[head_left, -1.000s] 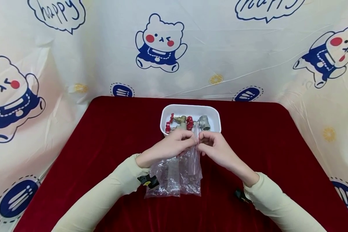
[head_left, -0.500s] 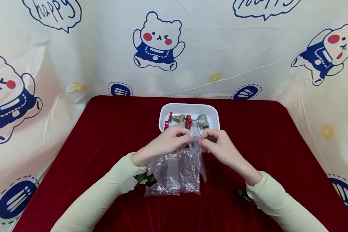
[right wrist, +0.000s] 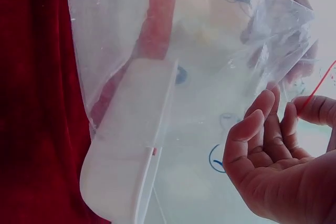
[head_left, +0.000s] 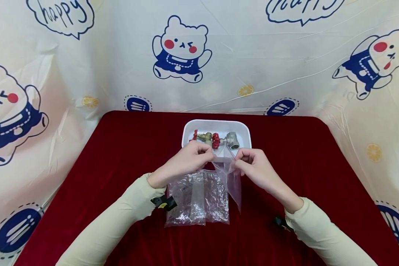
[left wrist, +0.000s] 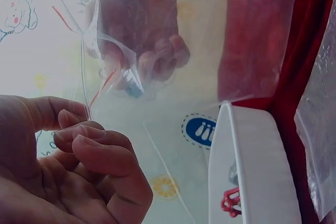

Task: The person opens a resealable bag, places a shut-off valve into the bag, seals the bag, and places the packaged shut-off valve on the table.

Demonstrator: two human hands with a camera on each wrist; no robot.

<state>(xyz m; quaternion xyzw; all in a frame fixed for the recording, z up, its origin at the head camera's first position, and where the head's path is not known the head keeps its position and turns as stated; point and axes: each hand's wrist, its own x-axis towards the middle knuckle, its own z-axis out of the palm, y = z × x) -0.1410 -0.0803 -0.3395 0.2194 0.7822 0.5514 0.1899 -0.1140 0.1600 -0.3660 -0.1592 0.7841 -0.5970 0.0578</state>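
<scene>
A clear zip-lock bag (head_left: 232,183) with a red line along its mouth hangs between my two hands. My left hand (head_left: 193,158) pinches one side of the mouth between thumb and fingertips. The other side is pinched by my right hand (head_left: 256,169), where the red strip (right wrist: 317,88) runs to the thumb in the right wrist view. In the left wrist view the mouth edges stand apart close to the left fingers (left wrist: 100,145). Beneath lie flat clear plastic bags (head_left: 194,207) on the table, partly covered by the left hand and the held bag.
Behind the hands stands a white tray (head_left: 247,135). Inside it are a brass valve (head_left: 204,137) with a red handwheel, another red handwheel (head_left: 216,141) and a grey metal valve body (head_left: 233,140). Dark red cloth (head_left: 286,147) covers the table; a printed curtain (head_left: 239,55) surrounds it.
My hands have moved apart, the left one leftward and the right one slightly rightward. The bag's mouth has spread from a narrow folded strip into a wider shape.
</scene>
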